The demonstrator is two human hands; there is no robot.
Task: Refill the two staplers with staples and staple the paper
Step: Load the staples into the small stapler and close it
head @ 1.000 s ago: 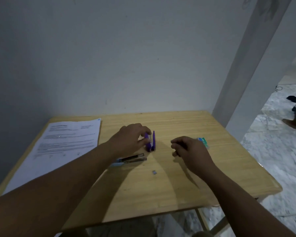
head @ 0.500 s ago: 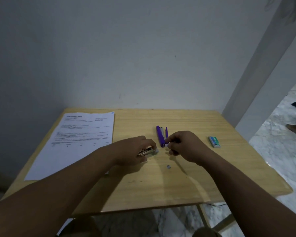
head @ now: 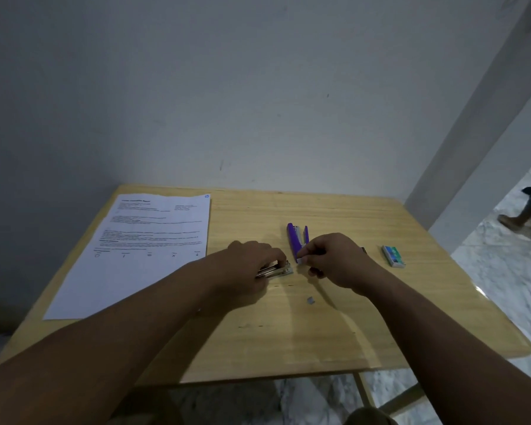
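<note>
Your left hand [head: 252, 259] grips silver metal stapler [head: 275, 270] flat on wooden tabletop [head: 350, 332]. Your right hand [head: 334, 259] pinches small pale staple strip [head: 301, 260] at open purple plastic stapler [head: 296, 240]. Printed white paper [head: 135, 256] far left.

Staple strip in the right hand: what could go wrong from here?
1. The right hand pinches a small staple strip by its fingertips between the two staplers; it could slip or break apart.
2. The silver stapler is largely covered by the left hand, so seating the strip may be fiddly.
3. A loose staple piece already lies on the table; more could scatter.
</note>
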